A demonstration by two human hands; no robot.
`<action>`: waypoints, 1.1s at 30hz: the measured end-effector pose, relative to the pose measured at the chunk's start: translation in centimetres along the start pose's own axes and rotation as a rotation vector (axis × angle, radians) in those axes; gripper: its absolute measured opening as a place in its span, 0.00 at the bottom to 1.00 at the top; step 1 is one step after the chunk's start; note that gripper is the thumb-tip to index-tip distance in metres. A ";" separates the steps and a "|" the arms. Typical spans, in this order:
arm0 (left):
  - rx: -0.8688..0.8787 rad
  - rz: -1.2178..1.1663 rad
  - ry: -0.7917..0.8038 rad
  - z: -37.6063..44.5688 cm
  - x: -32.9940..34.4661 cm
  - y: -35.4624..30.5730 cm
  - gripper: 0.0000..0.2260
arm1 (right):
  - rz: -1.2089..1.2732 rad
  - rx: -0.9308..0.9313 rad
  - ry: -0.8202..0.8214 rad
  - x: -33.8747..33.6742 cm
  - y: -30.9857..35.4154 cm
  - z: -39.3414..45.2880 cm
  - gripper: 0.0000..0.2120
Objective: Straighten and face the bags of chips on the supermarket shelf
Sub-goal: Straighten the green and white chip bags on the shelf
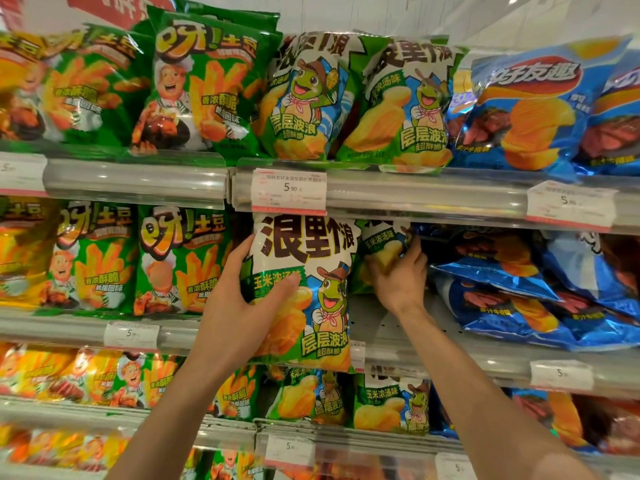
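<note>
A green-and-white turtle bag (304,289) is held upright, face out, in front of the second shelf (433,344) from the top, its lower edge hanging past the shelf lip. The left hand (242,299) grips its left side, thumb across the front, fingers curled behind the edge. Just to its right, further back on the same shelf, a second turtle bag (384,244) stands tilted; the right hand (401,275) holds it from below, fingers curled round its lower part. Right of that hand, blue bags (519,296) lie slumped and overlapping. To the left, green fry bags (180,265) stand upright in a row. Above, a price tag (289,192) reading 5.90 sits on the top shelf rail (426,195).
</note>
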State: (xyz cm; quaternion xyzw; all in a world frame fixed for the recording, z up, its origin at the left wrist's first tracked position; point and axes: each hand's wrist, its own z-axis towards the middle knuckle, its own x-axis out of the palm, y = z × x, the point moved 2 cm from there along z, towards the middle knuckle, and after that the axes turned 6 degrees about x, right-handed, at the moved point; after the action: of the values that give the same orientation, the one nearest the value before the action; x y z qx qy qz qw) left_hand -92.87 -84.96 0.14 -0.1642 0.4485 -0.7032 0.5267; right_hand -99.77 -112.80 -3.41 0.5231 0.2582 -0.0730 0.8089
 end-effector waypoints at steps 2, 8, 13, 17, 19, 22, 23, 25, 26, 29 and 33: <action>-0.003 -0.011 -0.001 0.0 0.0 0.0 0.32 | 0.046 0.019 0.045 0.4 0.6 0.4 0.53; 0.000 -0.032 0.007 0.1 0.2 0.1 0.32 | 0.088 0.114 0.251 0.7 0.1 1.1 0.52; -0.016 -0.061 0.001 0.1 1.3 -0.1 0.30 | 0.221 0.131 0.249 -2.0 1.1 0.2 0.37; -0.007 -0.038 -0.006 0.1 3.4 -0.8 0.31 | 0.328 0.070 0.268 -5.8 3.3 -3.3 0.23; 0.028 -0.011 -0.019 0.2 5.0 -1.1 0.31 | 0.428 0.098 0.233 -7.0 3.9 -5.1 0.24; 0.092 0.015 0.019 0.5 7.4 -1.6 0.31 | 0.536 0.142 0.237 -7.1 3.7 -7.0 0.27; 0.096 0.024 0.059 0.6 7.9 -1.8 0.31 | 0.564 0.165 0.227 -6.9 3.6 -7.3 0.27; 0.101 0.070 0.171 0.7 8.3 -2.0 0.31 | 0.605 0.196 0.175 -6.5 3.5 -7.0 0.28; 0.105 0.085 0.218 0.8 8.2 -1.8 0.33 | 0.626 0.204 0.150 -6.4 3.5 -6.5 0.28; 0.151 0.094 0.202 1.2 6.8 -1.0 0.30 | 0.644 0.181 0.122 -6.2 4.0 -5.0 0.28; 0.261 0.254 -0.123 2.0 4.3 0.1 0.20 | 0.535 0.067 0.088 -5.5 4.8 -2.8 0.24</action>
State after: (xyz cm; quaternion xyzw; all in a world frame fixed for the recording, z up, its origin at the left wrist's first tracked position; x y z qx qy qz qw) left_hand -93.10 -89.67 0.08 -0.0792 0.3378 -0.6718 0.6545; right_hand -103.58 -109.04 2.31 0.6019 0.1433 0.1575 0.7696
